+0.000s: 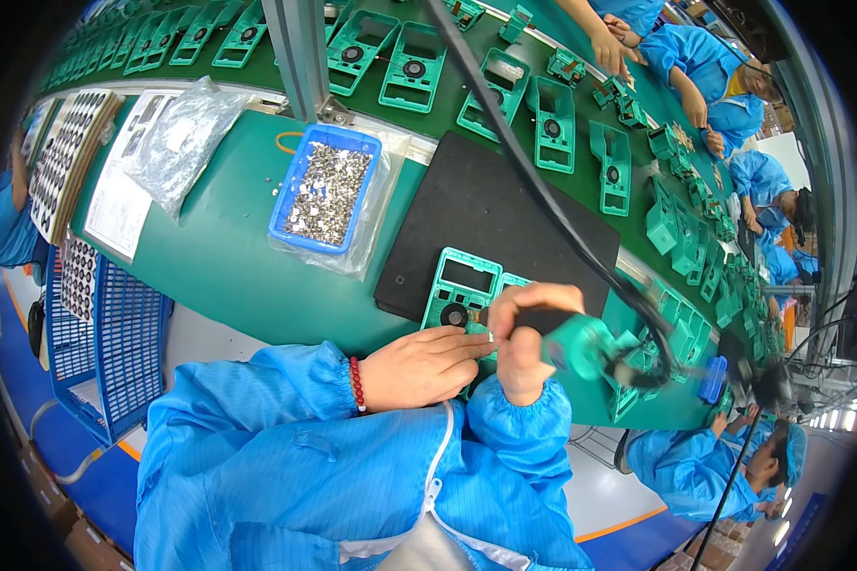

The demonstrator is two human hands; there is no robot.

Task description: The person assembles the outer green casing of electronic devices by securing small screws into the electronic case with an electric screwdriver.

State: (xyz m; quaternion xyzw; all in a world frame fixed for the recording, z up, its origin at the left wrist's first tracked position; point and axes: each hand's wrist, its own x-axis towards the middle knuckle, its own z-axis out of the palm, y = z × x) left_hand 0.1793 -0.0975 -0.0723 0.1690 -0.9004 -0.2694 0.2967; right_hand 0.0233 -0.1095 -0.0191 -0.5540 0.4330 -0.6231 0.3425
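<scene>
A green plastic housing (468,270) with a rectangular window and a round black speaker-like part lies in front of me, on the near edge of a black mat (505,205). My left hand (424,369) rests across its near part, fingers together, holding it; the thumb is hidden. Close to those fingertips, my right hand (527,338) is curled around a blurred green tool (581,348). It looks like an electric screwdriver, with a black cable (533,176) near its far end. Its tip cannot be made out.
A blue tray (281,224) of small metal screws stands left of the mat, near a clear plastic bag (183,143). Rows of green housings (414,68) line the far side. A metal post (297,57) rises behind the tray. Blue crate (114,343) at left; co-workers sit right.
</scene>
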